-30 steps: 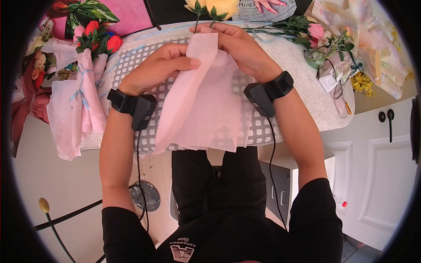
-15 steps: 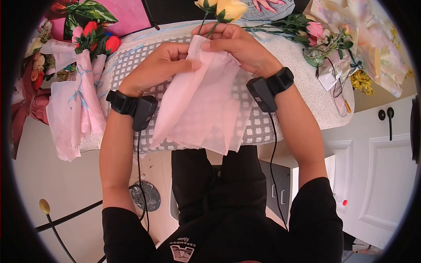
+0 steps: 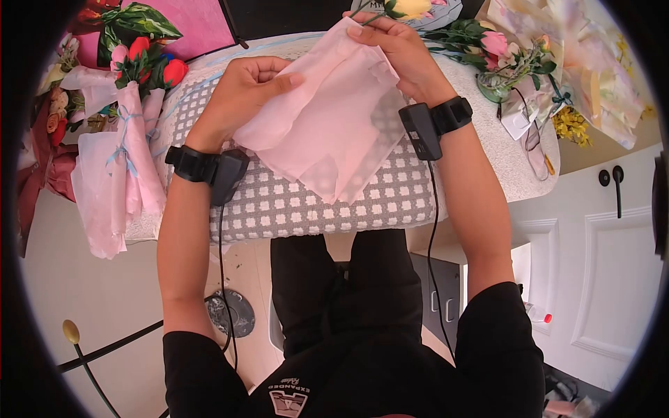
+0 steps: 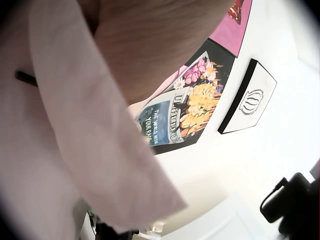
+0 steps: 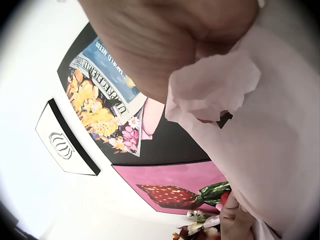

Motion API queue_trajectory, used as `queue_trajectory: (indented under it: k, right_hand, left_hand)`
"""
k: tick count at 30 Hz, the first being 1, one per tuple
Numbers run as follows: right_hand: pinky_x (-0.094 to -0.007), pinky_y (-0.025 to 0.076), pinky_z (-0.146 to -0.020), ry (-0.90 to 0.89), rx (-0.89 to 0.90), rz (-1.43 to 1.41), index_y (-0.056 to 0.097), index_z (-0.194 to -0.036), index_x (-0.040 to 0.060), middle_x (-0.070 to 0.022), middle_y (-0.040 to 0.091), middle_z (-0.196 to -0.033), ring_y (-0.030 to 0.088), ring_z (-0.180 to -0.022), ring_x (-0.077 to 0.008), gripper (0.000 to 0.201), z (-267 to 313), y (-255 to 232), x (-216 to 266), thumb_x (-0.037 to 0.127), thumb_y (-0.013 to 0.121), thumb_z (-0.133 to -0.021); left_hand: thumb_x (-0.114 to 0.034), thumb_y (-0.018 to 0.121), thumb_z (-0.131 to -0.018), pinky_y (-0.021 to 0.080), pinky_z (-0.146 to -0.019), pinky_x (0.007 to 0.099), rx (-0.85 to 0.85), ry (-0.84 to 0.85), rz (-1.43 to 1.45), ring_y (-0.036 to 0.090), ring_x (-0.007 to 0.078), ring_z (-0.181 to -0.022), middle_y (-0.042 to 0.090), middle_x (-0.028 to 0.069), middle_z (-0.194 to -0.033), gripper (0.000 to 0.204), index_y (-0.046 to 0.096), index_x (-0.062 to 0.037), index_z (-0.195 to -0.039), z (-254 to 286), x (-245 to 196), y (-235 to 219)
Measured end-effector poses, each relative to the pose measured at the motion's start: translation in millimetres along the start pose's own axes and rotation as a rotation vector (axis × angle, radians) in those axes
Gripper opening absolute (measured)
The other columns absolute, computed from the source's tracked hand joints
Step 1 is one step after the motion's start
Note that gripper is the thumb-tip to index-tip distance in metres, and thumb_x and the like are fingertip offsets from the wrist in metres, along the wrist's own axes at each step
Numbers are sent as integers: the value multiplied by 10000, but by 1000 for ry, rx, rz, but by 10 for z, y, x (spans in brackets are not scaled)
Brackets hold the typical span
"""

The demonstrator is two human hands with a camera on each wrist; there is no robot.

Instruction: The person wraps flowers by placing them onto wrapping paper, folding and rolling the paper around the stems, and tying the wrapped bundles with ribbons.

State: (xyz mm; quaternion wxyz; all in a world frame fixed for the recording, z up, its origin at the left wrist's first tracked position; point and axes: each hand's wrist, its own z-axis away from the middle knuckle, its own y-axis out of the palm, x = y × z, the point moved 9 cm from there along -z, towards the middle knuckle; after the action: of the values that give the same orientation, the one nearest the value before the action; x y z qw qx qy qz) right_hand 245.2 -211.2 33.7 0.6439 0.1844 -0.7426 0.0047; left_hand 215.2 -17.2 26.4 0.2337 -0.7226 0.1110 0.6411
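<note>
A sheet of pink wrapping paper (image 3: 331,139) stretches between both hands, folded over along its left side. My left hand (image 3: 251,97) pinches the folded left edge between thumb and fingers. At the top corner my right hand (image 3: 408,59) grips the paper, its thumb on the near face and its fingers behind, where the flower stems pass. A yellow rose (image 3: 410,8) shows just beyond that hand, partly cut off by the frame's top. In the wrist views the paper (image 4: 95,125) covers much of the work, and the fingertips are hidden.
Pink-wrapped bouquets (image 3: 139,150) with red flowers lie at the left. Loose pink roses (image 3: 495,43) and pale floral wrap (image 3: 592,90) are at the right. A grey-and-white checked cushion (image 3: 279,209) lies under the hands on the white table cover (image 3: 512,171).
The right hand has moved away and to the right with the stems. The paper's lower edge has risen from the cushion's front edge, and the sheet has opened wider. The left hand has moved slightly away.
</note>
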Motion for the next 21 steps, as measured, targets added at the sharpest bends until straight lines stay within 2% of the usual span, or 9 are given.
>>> queue_trajectory:
  k: [7,9,12,16,18,21]
  right_hand:
    - [-251,535,-804,-26,-77,1,655,-1138,53,-29,682,-1047,655,-904,-105,278,-14,-43,-14,163,717,-891]
    - [-246,546,-690,-26,-91,-19,662,-1075,32,-43,680,-940,654,-784,-113,251,-16,-60,-6,105,749,-851]
    - [-242,541,-680,0,-150,-43,664,-1080,49,-28,675,-924,652,-780,-110,246,-19,-170,-26,124,748,-860]
    - [-241,545,-683,3,-129,-52,659,-1098,49,-20,672,-946,653,-790,-105,258,-42,-205,4,130,743,-868]
    - [-252,554,-730,9,16,-76,649,-1119,41,-19,669,-985,654,-845,-109,277,-42,-107,28,134,738,-874]
    - [-264,551,-797,-53,49,-111,638,-1143,33,-22,665,-1023,650,-905,-120,298,15,-68,104,133,733,-879]
  left_hand:
    - [-184,658,-942,507,-650,204,21,6,-111,620,50,-734,695,28,-909,301,655,53,-1128,-12,31,-55]
    - [-178,657,-940,508,-657,205,36,-19,-163,621,51,-746,694,28,-918,300,653,52,-1134,3,53,-52]
    - [-164,649,-938,505,-656,202,69,-6,-187,621,47,-766,692,29,-944,298,646,47,-1148,1,90,-45]
    - [-168,627,-945,497,-648,195,67,-6,-136,615,40,-757,686,21,-952,293,644,43,-1147,-13,53,-58]
    - [-173,620,-948,493,-646,191,81,-17,-109,613,38,-749,684,17,-948,292,645,41,-1146,15,69,-39]
    - [-157,605,-944,493,-651,192,84,-57,-35,609,37,-740,680,8,-948,291,643,41,-1155,1,84,-56]
